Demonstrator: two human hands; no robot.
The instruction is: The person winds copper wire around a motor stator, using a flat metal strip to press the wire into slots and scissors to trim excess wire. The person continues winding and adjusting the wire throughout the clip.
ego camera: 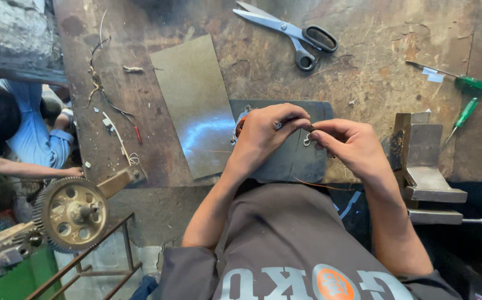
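My left hand (pixel 266 133) is closed around a small round part with copper-coloured wire (pixel 240 126), which peeks out at the hand's left side. My right hand (pixel 349 141) pinches a small metal piece (pixel 307 139) between thumb and fingers, right beside the left hand's fingertips. Both hands meet above a dark flat plate (pixel 296 161) at the near edge of the worn wooden workbench (pixel 363 66). A thin copper wire (pixel 313 184) trails below the hands.
Large scissors (pixel 296 36) lie at the back. Two green-handled screwdrivers (pixel 466 97) rest at the right. A grey metal sheet (pixel 196 105) lies left of the plate, a metal bench vise (pixel 424 166) at the right edge. A geared winder (pixel 71 214) and another seated person (pixel 24 139) are at left.
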